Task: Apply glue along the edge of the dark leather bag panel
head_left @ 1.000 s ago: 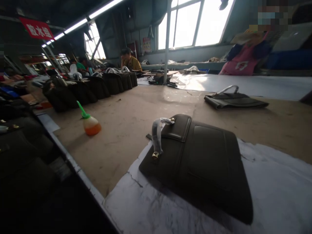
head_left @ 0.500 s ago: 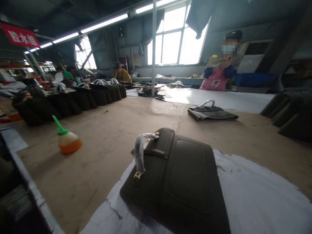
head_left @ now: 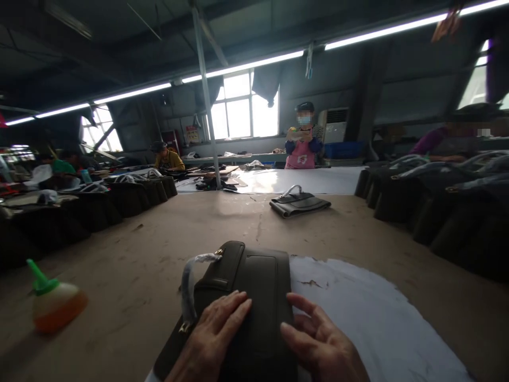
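A dark handbag (head_left: 260, 276) lies flat before me, partly on white paper (head_left: 350, 297). Its handle (head_left: 187, 284), wrapped in clear plastic, stands up on the left side with gold-coloured fittings at its ends. My left hand (head_left: 212, 334) lies on the bag's surface, fingers stretched out and close together. At the bag's right edge is my right hand (head_left: 322, 339), thumb and fingers apart and curved; the fingertips meet or nearly meet the edge. The lower end of the bag is hidden by my hands and the frame edge.
A green-nozzled squeeze bottle (head_left: 58, 305) with orange liquid stands at the left. Another flat bag (head_left: 300, 204) lies farther back. Rows of dark bags line the left (head_left: 99, 207) and right (head_left: 429, 201). A person in a pink apron (head_left: 302, 154) stands beyond the table.
Both my hands have come into view at the bag, the left onto its surface, the right at its right edge. My view has turned right and tilted up.
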Tool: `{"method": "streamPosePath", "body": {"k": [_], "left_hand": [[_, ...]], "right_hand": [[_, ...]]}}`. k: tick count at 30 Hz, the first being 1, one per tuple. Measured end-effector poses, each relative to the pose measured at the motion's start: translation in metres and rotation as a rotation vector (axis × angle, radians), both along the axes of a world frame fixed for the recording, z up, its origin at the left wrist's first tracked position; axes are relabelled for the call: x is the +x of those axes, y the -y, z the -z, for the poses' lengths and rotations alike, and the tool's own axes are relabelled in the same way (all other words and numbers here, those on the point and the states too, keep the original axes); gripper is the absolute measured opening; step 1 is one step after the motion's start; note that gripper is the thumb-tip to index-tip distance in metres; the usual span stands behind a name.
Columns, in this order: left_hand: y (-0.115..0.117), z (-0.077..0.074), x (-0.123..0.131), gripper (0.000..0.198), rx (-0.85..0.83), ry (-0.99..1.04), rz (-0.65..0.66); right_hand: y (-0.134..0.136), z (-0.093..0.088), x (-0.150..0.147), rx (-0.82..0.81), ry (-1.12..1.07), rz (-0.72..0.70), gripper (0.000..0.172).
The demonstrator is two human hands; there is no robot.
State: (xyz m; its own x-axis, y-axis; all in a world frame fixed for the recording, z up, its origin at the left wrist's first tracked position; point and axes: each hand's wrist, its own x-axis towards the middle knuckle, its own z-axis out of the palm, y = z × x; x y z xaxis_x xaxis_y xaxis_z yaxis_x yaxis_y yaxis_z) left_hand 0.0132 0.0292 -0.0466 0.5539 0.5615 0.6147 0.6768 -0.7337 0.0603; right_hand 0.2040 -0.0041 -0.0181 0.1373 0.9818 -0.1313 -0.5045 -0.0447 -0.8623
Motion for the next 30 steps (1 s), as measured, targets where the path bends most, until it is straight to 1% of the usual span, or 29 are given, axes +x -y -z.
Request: {"method": "streamPosePath", "body": {"k": [1, 3, 5, 6, 7, 8, 9, 12, 13, 15, 17, 19, 22, 25, 26, 28, 30], "left_hand": [[-0.003, 0.008, 0.0, 0.046, 0.077, -0.074, -0.02], [-0.008, 0.019, -0.002, 0.055, 0.235, -0.151, -0.097], [-0.009, 0.024, -0.005, 0.058, 0.344, -0.139, -0.174], [-0.008, 0.025, -0.008, 0.059, 0.37, -0.112, -0.206], [-0.006, 0.025, -0.01, 0.058, 0.37, -0.078, -0.229], [-0.004, 0.025, -0.013, 0.057, 0.342, -0.04, -0.253], [-0.001, 0.024, -0.015, 0.055, 0.29, 0.005, -0.284], [0.003, 0.024, -0.017, 0.046, 0.088, 0.18, -0.404], [0.004, 0.023, -0.017, 0.042, 0.04, 0.241, -0.444], [0.003, 0.021, -0.016, 0.036, -0.018, 0.337, -0.496], [0.001, 0.016, -0.014, 0.032, -0.059, 0.393, -0.524], [0.0, 0.008, -0.013, 0.032, -0.124, 0.443, -0.565], [0.001, -0.008, -0.014, 0.035, -0.26, 0.542, -0.63], [0.001, -0.031, -0.023, 0.038, -0.372, 0.561, -0.612], [-0.001, -0.041, -0.027, 0.039, -0.392, 0.541, -0.605], [-0.006, -0.064, -0.038, 0.042, -0.372, 0.476, -0.602], [-0.012, -0.094, -0.048, 0.045, -0.296, 0.391, -0.586]], "right_hand": [[0.001, 0.002, -0.002, 0.045, -0.076, -0.03, 0.061], [0.003, 0.007, -0.006, 0.191, -0.134, -0.119, 0.065], [0.005, 0.011, -0.013, 0.35, -0.133, -0.261, 0.065], [0.005, 0.012, -0.016, 0.408, -0.126, -0.323, 0.064], [0.005, 0.012, -0.017, 0.444, -0.111, -0.345, 0.061], [0.004, 0.012, -0.018, 0.447, -0.085, -0.314, 0.057], [0.003, 0.01, -0.016, 0.411, -0.041, -0.228, 0.051], [-0.006, 0.008, 0.002, 0.19, 0.145, 0.134, 0.039], [-0.009, 0.009, 0.01, 0.118, 0.188, 0.214, 0.037], [-0.017, 0.014, 0.023, 0.028, 0.243, 0.287, 0.034], [-0.023, 0.022, 0.032, -0.022, 0.294, 0.303, 0.03], [-0.028, 0.029, 0.035, -0.047, 0.369, 0.292, 0.027], [-0.03, 0.035, 0.034, -0.043, 0.497, 0.259, 0.025], [-0.031, 0.035, 0.032, 0.023, 0.615, 0.252, 0.027], [-0.032, 0.035, 0.03, 0.066, 0.656, 0.263, 0.03], [-0.031, 0.035, 0.026, 0.188, 0.739, 0.311, 0.038], [-0.028, 0.033, 0.021, 0.33, 0.805, 0.376, 0.044]]}}
